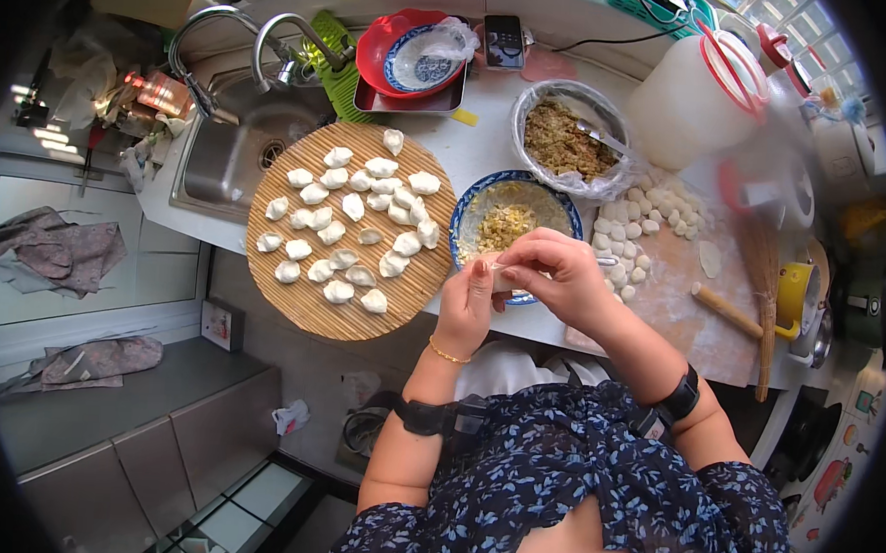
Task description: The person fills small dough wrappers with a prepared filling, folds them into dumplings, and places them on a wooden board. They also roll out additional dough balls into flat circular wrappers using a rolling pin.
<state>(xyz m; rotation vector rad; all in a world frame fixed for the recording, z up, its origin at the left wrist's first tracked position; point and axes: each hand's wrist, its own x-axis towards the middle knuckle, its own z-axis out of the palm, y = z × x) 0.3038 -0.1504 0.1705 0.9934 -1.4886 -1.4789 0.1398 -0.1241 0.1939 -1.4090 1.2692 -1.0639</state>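
Dough [504, 278] pinched between left hand [466, 304] and right hand [563, 273].

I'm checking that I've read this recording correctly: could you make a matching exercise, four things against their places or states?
Things
1. Shaped dumplings
2. Rolling pin
3. Dark phone
4. Pale dough piece

Places or states
A. Right of the red bowl
B. Pinched between the left hand and right hand
C. Spread over the round tray
D. Wood-coloured, lying on the floured board

Pairs: 1-C, 2-D, 3-A, 4-B
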